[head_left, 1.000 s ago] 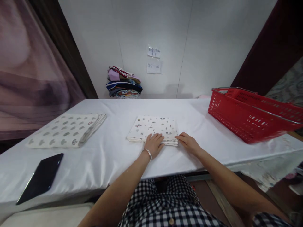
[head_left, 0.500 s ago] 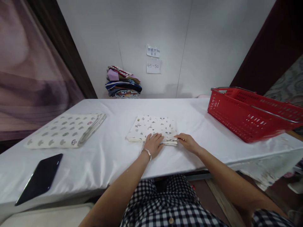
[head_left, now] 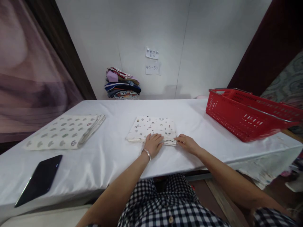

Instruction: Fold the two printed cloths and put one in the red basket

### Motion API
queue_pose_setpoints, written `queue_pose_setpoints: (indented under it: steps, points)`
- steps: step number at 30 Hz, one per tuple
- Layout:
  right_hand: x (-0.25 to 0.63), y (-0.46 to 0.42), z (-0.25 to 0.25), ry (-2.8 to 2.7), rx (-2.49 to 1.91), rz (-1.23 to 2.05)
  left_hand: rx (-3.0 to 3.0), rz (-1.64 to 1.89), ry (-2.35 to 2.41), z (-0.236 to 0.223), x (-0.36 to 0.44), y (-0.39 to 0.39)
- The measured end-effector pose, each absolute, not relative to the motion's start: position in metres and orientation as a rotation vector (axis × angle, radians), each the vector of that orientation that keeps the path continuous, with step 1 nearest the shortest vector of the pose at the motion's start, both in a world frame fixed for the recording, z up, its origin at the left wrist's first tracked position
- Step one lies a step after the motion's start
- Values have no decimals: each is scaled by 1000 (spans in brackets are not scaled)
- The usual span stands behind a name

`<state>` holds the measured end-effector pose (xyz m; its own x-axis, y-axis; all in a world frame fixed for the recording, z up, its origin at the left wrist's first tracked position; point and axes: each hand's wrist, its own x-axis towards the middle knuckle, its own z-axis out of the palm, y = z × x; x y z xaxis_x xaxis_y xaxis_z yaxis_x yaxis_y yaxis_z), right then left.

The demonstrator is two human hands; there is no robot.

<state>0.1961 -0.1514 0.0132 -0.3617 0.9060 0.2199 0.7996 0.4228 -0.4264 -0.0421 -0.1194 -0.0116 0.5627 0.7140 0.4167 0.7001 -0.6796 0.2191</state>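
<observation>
A white cloth (head_left: 151,125) with small printed figures lies folded into a layered rectangle on the white-covered table. Over its near edge rests my left hand (head_left: 153,145), fingers stretched out flat on top, a bracelet at the wrist. At the near right corner, my right hand (head_left: 187,143) pinches the edge of the folded cloth between thumb and fingers. The cloth's lower layers show along the front between and beside my hands.
Left on the table lies another folded cloth (head_left: 63,131) with grey mushroom-like prints. A dark tablet (head_left: 39,179) sits near the front left edge. A red basket (head_left: 248,116) stands at the right. Stacked folded fabrics (head_left: 123,85) are by the wall, beside paper signs (head_left: 152,67).
The view has shifted very slightly. Both hands stay on the folded cloth in nearly the same places; nothing else has visibly moved.
</observation>
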Motion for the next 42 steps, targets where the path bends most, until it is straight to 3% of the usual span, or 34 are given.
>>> queue_pose_setpoints:
  steps: [20,31,42]
  points:
    - [189,-135,13,-1835,-1389,915,2756,835,1323,8,5,-118]
    - [191,-142,7,-1909,-1372,841,2854,800,1259,0,8,-119]
    - [183,-161,3,-1923,-1502,468,2821,892,1209,-5,3,-119]
